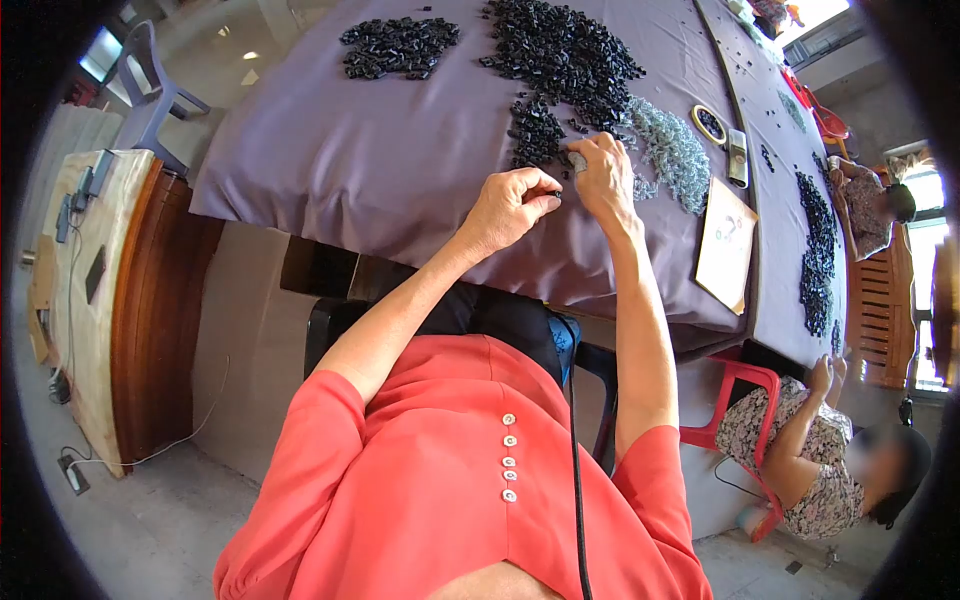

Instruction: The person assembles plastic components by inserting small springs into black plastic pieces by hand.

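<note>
Currently pinches a small black piece [557, 194] in the left hand [511, 208], with thumb and forefinger closed on it, between 2 and 3 o'clock from that hand's middle and at 8 o'clock from the right hand [603, 177]. Half-curls the latter just beside clear pieces [673, 152]; unclear whether gripping anything. Outward from the black piece, shows a large black heap [560, 55] at 12 o'clock and a pale board [727, 245] between 3 and 4, all on purple cloth [330, 150]. Beyond, between 4 and 5, reveals a seated person [805, 460].
</note>
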`<state>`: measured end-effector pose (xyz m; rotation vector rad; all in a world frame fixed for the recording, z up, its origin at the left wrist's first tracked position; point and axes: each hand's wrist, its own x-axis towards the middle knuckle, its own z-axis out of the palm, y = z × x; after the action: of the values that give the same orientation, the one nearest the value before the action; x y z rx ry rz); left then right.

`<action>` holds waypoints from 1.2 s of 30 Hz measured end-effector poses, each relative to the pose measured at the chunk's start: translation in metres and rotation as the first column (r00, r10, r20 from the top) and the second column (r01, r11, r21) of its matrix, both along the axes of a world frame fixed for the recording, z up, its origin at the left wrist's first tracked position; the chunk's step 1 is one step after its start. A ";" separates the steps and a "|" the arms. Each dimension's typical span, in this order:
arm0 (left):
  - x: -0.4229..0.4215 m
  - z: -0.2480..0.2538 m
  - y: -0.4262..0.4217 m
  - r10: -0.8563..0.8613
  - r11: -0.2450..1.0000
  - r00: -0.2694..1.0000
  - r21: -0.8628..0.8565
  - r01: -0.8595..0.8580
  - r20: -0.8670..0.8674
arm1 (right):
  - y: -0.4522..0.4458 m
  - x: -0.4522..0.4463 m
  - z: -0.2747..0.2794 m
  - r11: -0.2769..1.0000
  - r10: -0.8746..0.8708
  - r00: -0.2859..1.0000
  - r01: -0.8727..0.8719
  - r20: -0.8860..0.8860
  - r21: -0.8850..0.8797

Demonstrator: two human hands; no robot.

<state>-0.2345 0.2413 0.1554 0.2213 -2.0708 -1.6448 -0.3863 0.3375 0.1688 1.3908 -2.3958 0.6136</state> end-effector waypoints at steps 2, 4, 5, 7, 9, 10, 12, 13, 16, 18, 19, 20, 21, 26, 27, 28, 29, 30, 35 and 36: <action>0.000 0.001 0.001 -0.005 1.000 1.000 0.001 0.005 0.001 | -0.001 -0.003 -0.004 1.000 0.012 1.000 -0.012 -0.022 -0.008; 0.000 0.002 0.001 -0.010 1.000 1.000 0.012 0.009 0.008 | 0.000 -0.003 -0.007 1.000 0.019 0.998 -0.019 -0.053 -0.013; 0.000 0.002 0.001 -0.007 1.000 1.000 0.011 0.007 0.008 | 0.000 -0.002 -0.008 1.000 0.021 0.997 -0.022 -0.071 -0.013; 0.000 0.000 0.000 -0.001 1.000 1.000 0.009 0.001 0.009 | -0.001 0.002 -0.009 1.000 0.015 0.995 -0.015 -0.104 0.006; 0.000 0.000 0.000 -0.003 1.000 1.000 0.013 0.003 0.008 | -0.002 0.005 -0.011 1.000 -0.002 0.990 0.006 -0.140 0.026; 0.000 0.000 0.000 -0.005 1.000 1.000 0.016 0.005 0.007 | -0.002 0.006 -0.011 0.999 -0.012 0.987 0.018 -0.158 0.036; 0.000 0.000 0.000 -0.007 1.000 1.000 0.016 0.007 -0.007 | -0.001 0.006 -0.009 0.999 0.019 0.988 -0.015 -0.153 0.029; 0.000 0.001 0.001 -0.011 1.000 1.000 0.017 0.011 -0.014 | 0.000 0.005 -0.008 0.999 0.042 0.989 -0.041 -0.144 0.008; 0.000 0.002 0.001 -0.009 1.000 1.000 0.014 0.009 -0.005 | 0.003 0.004 -0.006 0.998 0.063 0.992 -0.066 -0.111 -0.018; 0.000 0.002 0.001 -0.008 1.000 1.000 0.009 0.008 -0.001 | 0.003 0.005 -0.006 0.998 0.060 0.993 -0.062 -0.100 -0.021; 0.000 0.002 0.001 -0.007 1.000 1.000 0.005 0.007 0.000 | 0.002 0.006 -0.007 0.998 0.053 0.993 -0.055 -0.102 -0.021; 0.000 0.002 0.001 -0.009 1.000 1.000 0.010 0.009 0.003 | 0.001 0.006 -0.008 0.999 0.046 0.993 -0.048 -0.105 -0.020; 0.000 0.001 0.001 -0.010 1.000 1.000 0.014 0.010 0.006 | 0.001 0.007 -0.009 0.999 0.040 0.993 -0.043 -0.115 -0.021; 0.000 0.001 0.002 -0.011 1.000 1.000 0.020 0.011 -0.008 | 0.004 0.021 -0.014 1.000 0.013 0.980 -0.011 -0.197 0.010; 0.000 0.001 0.001 -0.010 1.000 1.000 0.019 0.010 -0.007 | 0.006 0.024 -0.013 1.000 0.028 0.978 -0.029 -0.207 -0.001; 0.000 0.001 0.001 -0.008 1.000 1.000 0.018 0.008 -0.006 | 0.007 0.027 -0.011 0.999 0.041 0.976 -0.041 -0.212 0.002; 0.000 0.001 0.001 -0.010 1.000 1.000 0.020 0.010 -0.007 | 0.007 0.030 -0.009 0.999 0.053 0.975 -0.054 -0.217 0.005; 0.001 0.001 0.001 -0.012 1.000 1.000 0.021 0.012 -0.008 | 0.008 0.032 -0.008 0.998 0.065 0.973 -0.065 -0.222 0.008; 0.001 0.004 0.001 -0.020 0.999 1.000 0.035 0.020 -0.002 | 0.014 0.037 -0.011 0.989 0.096 0.979 -0.114 -0.181 -0.092; 0.001 0.003 0.000 -0.024 0.999 1.000 0.048 0.024 0.009 | 0.016 0.039 -0.012 0.989 0.086 0.984 -0.103 -0.158 -0.103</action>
<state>-0.2336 0.2416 0.1589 0.2210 -2.0497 -1.7126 -0.3473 0.3531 0.1573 1.4555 -2.1541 0.6293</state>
